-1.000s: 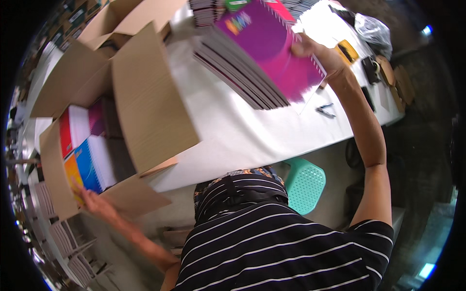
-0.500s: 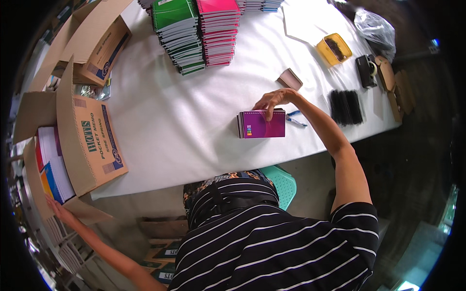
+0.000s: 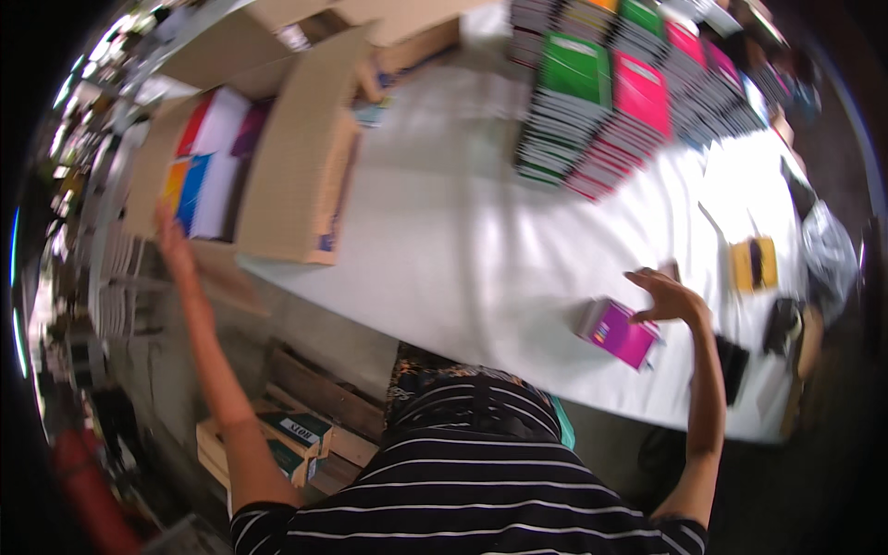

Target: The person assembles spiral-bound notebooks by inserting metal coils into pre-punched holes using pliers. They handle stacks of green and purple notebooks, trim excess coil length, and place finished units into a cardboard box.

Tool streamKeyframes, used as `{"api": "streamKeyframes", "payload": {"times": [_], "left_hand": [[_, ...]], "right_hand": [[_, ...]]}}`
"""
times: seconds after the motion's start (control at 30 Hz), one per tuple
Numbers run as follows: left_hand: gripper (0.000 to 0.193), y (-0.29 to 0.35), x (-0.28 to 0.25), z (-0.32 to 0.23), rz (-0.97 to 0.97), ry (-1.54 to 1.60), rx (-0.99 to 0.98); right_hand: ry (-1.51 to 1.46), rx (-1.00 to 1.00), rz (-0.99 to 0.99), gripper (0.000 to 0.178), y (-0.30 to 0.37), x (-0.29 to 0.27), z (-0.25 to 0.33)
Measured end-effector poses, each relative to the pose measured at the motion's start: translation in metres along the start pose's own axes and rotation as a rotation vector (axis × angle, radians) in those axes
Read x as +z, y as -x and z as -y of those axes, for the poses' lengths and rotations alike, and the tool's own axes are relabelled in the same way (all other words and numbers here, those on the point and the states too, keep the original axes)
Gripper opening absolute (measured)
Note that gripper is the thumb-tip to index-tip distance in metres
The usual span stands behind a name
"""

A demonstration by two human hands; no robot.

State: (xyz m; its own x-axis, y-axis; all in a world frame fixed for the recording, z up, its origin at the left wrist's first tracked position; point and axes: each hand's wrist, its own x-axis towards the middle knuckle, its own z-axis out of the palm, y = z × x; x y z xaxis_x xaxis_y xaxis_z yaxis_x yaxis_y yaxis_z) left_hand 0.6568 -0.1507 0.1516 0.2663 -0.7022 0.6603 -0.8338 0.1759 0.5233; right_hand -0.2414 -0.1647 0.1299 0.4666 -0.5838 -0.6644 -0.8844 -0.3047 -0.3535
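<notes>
A small stack of purple spiral notebooks (image 3: 622, 335) lies on the white table near its front edge. My right hand (image 3: 670, 298) hovers at the stack's upper right with its fingers apart, gripping nothing. The thumb is close to the top cover; I cannot tell whether it touches. At the far left, my left hand (image 3: 172, 239) reaches to the near wall of an open cardboard box (image 3: 298, 176), fingers stretched out and somewhat blurred. Inside that box, next to the hand, are notebooks (image 3: 196, 190) with red, orange and blue covers and white page edges.
Tall stacks of green notebooks (image 3: 572, 74) and pink notebooks (image 3: 642, 92) stand at the back. To the right are a yellow container (image 3: 755, 265), a black bundle (image 3: 731, 368) and a clear plastic bag (image 3: 826, 248). Cartons (image 3: 301, 435) sit on a wooden pallet below the table.
The view has swung toward the left, so the box shows more fully. My right hand has lifted off the purple notebooks and spread its fingers. My left hand stays by the box.
</notes>
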Motion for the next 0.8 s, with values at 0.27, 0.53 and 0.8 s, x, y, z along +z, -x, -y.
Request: {"api": "streamKeyframes", "payload": {"times": [0.27, 0.53, 0.8], "left_hand": [[0.047, 0.009, 0.033, -0.095, 0.024, -0.312, -0.093], [0.05, 0.004, 0.038, -0.123, 0.049, -0.269, -0.051], [0.053, 0.002, 0.028, -0.118, 0.134, -0.254, 0.025]], "right_hand": [[-0.598, -0.753, -0.594, 0.047, -0.047, -0.197, 0.353], [-1.121, -0.008, -0.338, 0.088, -0.335, -0.239, 0.525], [-1.158, 0.359, -0.46, 0.081, -0.436, -0.208, 0.549]]}}
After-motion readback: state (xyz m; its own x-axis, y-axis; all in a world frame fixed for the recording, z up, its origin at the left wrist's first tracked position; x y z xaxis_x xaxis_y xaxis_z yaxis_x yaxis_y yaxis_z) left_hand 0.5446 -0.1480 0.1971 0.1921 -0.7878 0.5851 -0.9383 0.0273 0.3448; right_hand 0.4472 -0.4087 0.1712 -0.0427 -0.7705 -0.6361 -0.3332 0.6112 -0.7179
